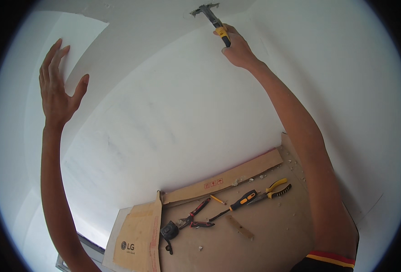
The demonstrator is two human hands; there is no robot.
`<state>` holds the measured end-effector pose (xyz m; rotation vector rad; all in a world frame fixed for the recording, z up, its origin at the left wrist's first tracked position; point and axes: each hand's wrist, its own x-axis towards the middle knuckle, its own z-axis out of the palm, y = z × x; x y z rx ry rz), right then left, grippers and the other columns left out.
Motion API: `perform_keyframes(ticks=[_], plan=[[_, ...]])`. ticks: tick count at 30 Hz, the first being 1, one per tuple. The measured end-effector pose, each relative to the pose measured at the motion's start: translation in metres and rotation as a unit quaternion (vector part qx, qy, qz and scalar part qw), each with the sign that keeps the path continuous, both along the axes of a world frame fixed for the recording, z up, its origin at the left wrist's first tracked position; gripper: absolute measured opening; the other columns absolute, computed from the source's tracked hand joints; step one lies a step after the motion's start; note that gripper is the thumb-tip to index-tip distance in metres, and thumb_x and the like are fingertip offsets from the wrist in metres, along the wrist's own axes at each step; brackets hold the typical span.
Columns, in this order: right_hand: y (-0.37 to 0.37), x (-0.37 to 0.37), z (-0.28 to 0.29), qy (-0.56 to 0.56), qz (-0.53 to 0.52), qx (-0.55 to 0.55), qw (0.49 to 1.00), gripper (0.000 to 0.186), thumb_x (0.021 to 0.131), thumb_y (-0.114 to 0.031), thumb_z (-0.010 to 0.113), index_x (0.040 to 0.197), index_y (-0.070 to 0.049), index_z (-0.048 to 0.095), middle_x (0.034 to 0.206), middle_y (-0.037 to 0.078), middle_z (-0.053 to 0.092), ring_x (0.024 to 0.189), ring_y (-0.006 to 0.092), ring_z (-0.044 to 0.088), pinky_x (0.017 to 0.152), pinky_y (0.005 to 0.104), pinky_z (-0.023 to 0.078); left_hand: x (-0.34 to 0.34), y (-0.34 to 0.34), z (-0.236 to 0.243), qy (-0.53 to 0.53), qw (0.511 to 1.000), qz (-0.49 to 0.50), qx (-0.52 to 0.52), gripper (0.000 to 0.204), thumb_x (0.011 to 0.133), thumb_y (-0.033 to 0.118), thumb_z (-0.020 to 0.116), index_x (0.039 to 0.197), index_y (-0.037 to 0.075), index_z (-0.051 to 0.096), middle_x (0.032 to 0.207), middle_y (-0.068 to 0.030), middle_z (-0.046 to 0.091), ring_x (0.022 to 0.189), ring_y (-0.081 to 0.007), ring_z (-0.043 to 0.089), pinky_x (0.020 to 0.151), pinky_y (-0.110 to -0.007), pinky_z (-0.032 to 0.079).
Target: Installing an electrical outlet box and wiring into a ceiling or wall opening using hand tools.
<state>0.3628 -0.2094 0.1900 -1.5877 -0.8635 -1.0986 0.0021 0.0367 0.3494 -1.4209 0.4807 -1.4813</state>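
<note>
My right hand (pixel 240 51) grips a black-and-yellow-handled hammer (pixel 209 17), raised so that its dark metal head is at a ragged hole in the white ceiling (pixel 146 22) at the top of the head view. My left hand (pixel 57 86) is raised on the left, fingers apart and holding nothing, by the edge of a recessed ceiling panel (pixel 86 31); whether its fingertips touch the surface I cannot tell.
Below, cardboard (pixel 137 231) covers a surface by the white wall (pixel 164 127). On it lie a black tape measure (pixel 169 231), red-and-black pliers (pixel 200 211), a screwdriver (pixel 243 199), yellow-and-black pliers (pixel 277 190), a yellow pencil (pixel 217 200) and white debris (pixel 239 182).
</note>
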Motion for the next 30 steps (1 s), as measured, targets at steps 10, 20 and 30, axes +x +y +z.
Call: perform_keyframes(ticks=[10,20,30], plan=[[-0.002,0.000,0.002,-0.024,-0.041,0.038,0.998,0.067,0.074,0.003,0.053,0.140,-0.007,0.048,0.144,0.016,0.028,0.137,0.0329,0.034,0.111,0.0410,0.034,-0.002,0.003,0.001,0.000,1.000,0.005,-0.006,0.070,0.086,0.044,0.068,0.144,0.020,0.038,0.153,-0.0102,0.038,0.138,-0.0343,0.038,0.110,-0.055,0.039],[-0.009,-0.021,0.010,-0.002,0.047,0.011,0.999,0.056,0.073,0.001,0.055,0.128,0.011,0.049,0.141,0.016,0.030,0.135,0.0334,0.034,0.109,0.0433,0.035,-0.004,0.003,-0.002,-0.002,1.000,0.005,-0.030,0.069,0.084,0.039,0.072,0.143,0.018,0.041,0.153,-0.0085,0.038,0.139,-0.0314,0.037,0.112,-0.051,0.036],[0.002,-0.009,0.016,-0.077,0.073,0.046,0.993,0.063,0.075,0.002,0.058,0.137,-0.005,0.052,0.154,0.004,0.022,0.144,0.0284,0.030,0.117,0.0416,0.028,-0.005,0.000,-0.005,0.002,0.999,0.003,-0.054,0.068,0.084,0.039,0.070,0.142,0.019,0.041,0.155,-0.0058,0.035,0.139,-0.0313,0.037,0.112,-0.052,0.037]])
